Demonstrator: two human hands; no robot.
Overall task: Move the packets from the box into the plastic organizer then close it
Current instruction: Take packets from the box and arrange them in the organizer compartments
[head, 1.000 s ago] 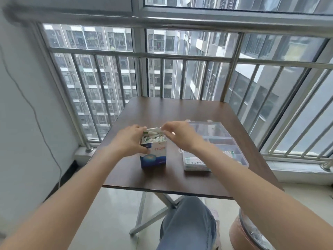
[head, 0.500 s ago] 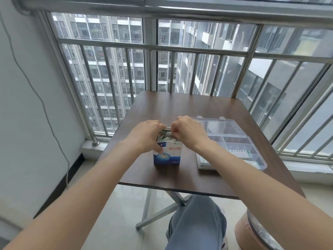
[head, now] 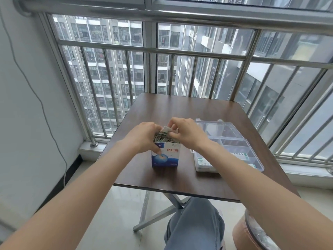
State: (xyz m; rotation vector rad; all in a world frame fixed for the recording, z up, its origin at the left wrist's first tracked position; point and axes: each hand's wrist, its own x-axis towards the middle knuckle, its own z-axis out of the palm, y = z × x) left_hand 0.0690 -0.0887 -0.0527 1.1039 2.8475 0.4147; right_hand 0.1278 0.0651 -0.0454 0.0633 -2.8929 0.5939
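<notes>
A blue-and-white box (head: 166, 156) stands upright on the brown table (head: 182, 109), its top open and stuffed with packets (head: 163, 137). My left hand (head: 144, 137) grips the box's upper left side, thumb on its front. My right hand (head: 185, 132) pinches a few packets that stick up out of the box top. To the right lies the clear plastic organizer (head: 234, 154), its lid (head: 219, 128) folded back flat; a few packets lie in its near compartments.
A steel window railing (head: 180, 51) stands right behind the table. A grey cable (head: 43, 105) hangs down the left wall. A round stool (head: 252, 235) sits at the bottom right beside my knee.
My right hand has raised a few packets partly out of the box. The camera has tilted, so the table sits lower in view.
</notes>
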